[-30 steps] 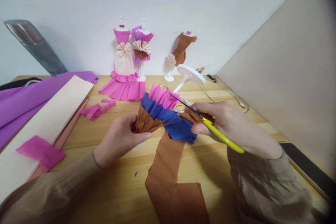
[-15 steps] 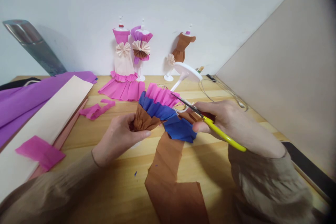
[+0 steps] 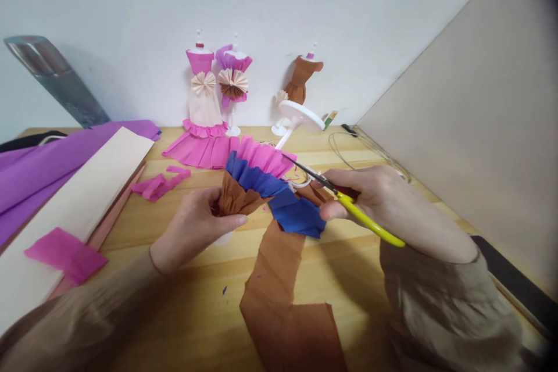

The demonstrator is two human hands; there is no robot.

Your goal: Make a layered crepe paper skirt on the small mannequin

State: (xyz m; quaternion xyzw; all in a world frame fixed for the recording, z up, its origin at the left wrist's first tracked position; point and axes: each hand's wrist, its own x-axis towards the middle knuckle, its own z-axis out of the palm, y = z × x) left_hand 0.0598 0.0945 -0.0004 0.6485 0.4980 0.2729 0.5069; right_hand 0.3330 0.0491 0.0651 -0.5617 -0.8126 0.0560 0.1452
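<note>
My left hand (image 3: 192,226) is closed around the brown end of a small dress form wearing a layered crepe paper dress (image 3: 255,179), brown, blue and pink. Out of the pink ruffle sticks the form's white stand (image 3: 301,115), tilted, its round base pointing away from me. In my right hand (image 3: 379,197) are scissors (image 3: 370,222) with yellow handles. Their dark blades point left, the tips at the edge of the pink ruffle. Whether the tips touch the paper I cannot tell. Below the blades lies crumpled blue crepe paper (image 3: 300,216).
Brown crepe paper (image 3: 292,325) lies in front of me. Several dressed forms stand by the wall, including a pink-and-cream dress (image 3: 204,104) and a brown dress (image 3: 300,78). Purple paper (image 3: 65,163), a cream sheet (image 3: 87,203) and pink strips (image 3: 161,183) are left. A dark flat object (image 3: 514,279) lies right.
The dress and its white stand have shifted slightly left with my left hand. The scissors have barely moved.
</note>
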